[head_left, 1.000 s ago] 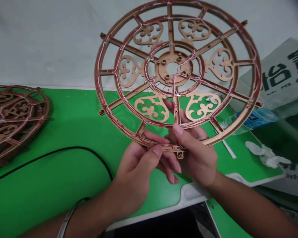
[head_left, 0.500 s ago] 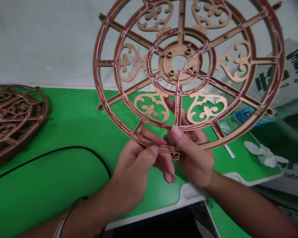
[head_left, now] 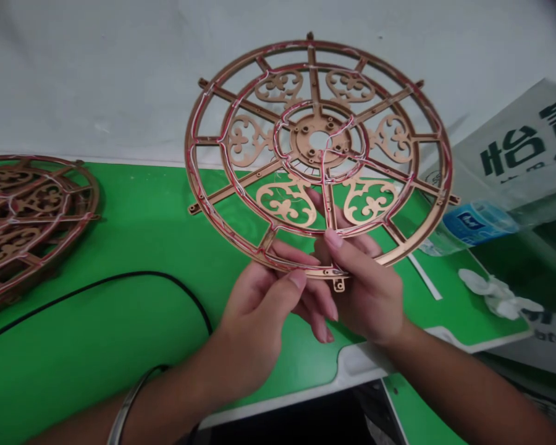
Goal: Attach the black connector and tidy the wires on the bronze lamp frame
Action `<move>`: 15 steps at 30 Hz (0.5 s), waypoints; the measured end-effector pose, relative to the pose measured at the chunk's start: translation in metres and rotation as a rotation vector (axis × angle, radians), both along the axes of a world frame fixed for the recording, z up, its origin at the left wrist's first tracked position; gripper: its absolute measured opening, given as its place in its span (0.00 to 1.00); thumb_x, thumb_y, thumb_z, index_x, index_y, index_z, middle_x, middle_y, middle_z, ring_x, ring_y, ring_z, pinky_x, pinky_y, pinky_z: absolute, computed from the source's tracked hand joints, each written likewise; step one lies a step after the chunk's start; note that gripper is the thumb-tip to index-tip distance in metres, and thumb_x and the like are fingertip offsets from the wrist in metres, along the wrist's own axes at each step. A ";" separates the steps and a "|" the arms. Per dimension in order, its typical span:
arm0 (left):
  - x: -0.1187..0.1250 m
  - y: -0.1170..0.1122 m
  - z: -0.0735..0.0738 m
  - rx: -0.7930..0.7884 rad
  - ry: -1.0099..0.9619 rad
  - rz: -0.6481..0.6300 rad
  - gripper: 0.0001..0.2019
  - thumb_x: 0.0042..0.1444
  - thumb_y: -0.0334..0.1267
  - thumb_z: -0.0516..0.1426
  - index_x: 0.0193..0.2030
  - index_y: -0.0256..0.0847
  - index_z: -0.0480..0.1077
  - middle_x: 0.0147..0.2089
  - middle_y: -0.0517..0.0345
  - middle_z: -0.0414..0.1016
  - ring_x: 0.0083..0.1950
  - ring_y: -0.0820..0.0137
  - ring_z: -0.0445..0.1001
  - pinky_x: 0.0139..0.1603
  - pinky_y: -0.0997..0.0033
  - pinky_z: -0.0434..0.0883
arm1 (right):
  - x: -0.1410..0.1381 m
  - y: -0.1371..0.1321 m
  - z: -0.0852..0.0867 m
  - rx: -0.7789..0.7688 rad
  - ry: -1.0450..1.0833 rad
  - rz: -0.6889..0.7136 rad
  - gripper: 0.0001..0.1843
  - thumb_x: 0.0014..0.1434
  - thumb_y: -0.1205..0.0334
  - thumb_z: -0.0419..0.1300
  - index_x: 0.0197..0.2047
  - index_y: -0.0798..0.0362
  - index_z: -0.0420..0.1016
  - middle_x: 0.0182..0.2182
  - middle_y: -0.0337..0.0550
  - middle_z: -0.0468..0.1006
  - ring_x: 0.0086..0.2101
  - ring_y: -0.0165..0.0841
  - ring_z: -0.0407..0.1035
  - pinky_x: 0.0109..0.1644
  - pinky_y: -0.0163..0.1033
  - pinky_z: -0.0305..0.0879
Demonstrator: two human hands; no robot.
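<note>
I hold a round bronze ornamental frame point(head_left: 241, 142) with scroll cut-outs and red and white wires along its ribs, tilted up above the green table point(head_left: 120, 346). My left hand point(head_left: 264, 315) pinches the frame's near rim, thumb on top and fingers underneath. My right hand point(head_left: 366, 284) grips the same rim just to the right, thumb lying along a spoke and fingers behind it. A small tab of the frame sticks out between the two hands. A bangle sits on my left wrist.
A stack of similar bronze frames point(head_left: 28, 216) lies at the left edge. A black cable point(head_left: 120, 281) curves across the table. A plastic water bottle point(head_left: 472, 225), crumpled white tissue point(head_left: 495, 293), a white strip point(head_left: 424, 275) and a printed bag point(head_left: 523, 148) are at the right. A white wall stands behind.
The frame was tipped closer to the camera half a second ago and has now leaned back, away from me and smaller in view. Both hands keep their hold on the near rim.
</note>
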State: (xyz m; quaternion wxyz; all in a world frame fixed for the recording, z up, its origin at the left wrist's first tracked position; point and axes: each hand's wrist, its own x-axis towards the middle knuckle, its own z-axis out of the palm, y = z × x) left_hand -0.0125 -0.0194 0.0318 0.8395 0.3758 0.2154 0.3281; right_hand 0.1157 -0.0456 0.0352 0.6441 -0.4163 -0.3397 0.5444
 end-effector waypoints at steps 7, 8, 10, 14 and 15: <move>-0.001 0.000 -0.001 0.008 -0.004 -0.027 0.08 0.63 0.43 0.55 0.38 0.40 0.68 0.28 0.64 0.79 0.22 0.76 0.76 0.26 0.78 0.76 | -0.002 0.007 0.006 -0.050 0.186 0.014 0.09 0.58 0.60 0.67 0.31 0.56 0.76 0.15 0.30 0.56 0.15 0.20 0.46 0.16 0.29 0.44; -0.001 0.000 -0.001 0.015 -0.001 -0.027 0.09 0.63 0.43 0.55 0.39 0.40 0.69 0.29 0.64 0.79 0.22 0.76 0.76 0.26 0.78 0.76 | -0.003 0.008 0.007 -0.066 0.198 0.016 0.14 0.57 0.59 0.68 0.24 0.56 0.72 0.15 0.31 0.55 0.14 0.20 0.46 0.16 0.29 0.44; -0.002 0.000 -0.001 0.027 0.021 -0.037 0.11 0.64 0.44 0.54 0.38 0.39 0.70 0.30 0.62 0.80 0.23 0.77 0.76 0.27 0.79 0.75 | -0.003 0.010 0.010 -0.107 0.212 0.028 0.23 0.54 0.58 0.69 0.16 0.55 0.63 0.13 0.31 0.54 0.13 0.21 0.47 0.14 0.29 0.44; -0.002 -0.001 0.001 0.033 0.066 -0.030 0.12 0.64 0.45 0.54 0.38 0.38 0.70 0.32 0.58 0.82 0.23 0.78 0.75 0.29 0.80 0.73 | -0.003 0.011 0.012 -0.181 0.256 0.063 0.23 0.50 0.57 0.72 0.16 0.55 0.65 0.11 0.32 0.56 0.13 0.21 0.47 0.14 0.29 0.42; -0.002 -0.001 0.001 0.029 0.069 -0.020 0.11 0.64 0.44 0.54 0.39 0.38 0.69 0.33 0.58 0.82 0.23 0.77 0.75 0.28 0.79 0.73 | -0.003 0.011 0.012 -0.185 0.273 0.067 0.21 0.50 0.57 0.72 0.17 0.55 0.66 0.12 0.32 0.58 0.13 0.21 0.47 0.14 0.29 0.42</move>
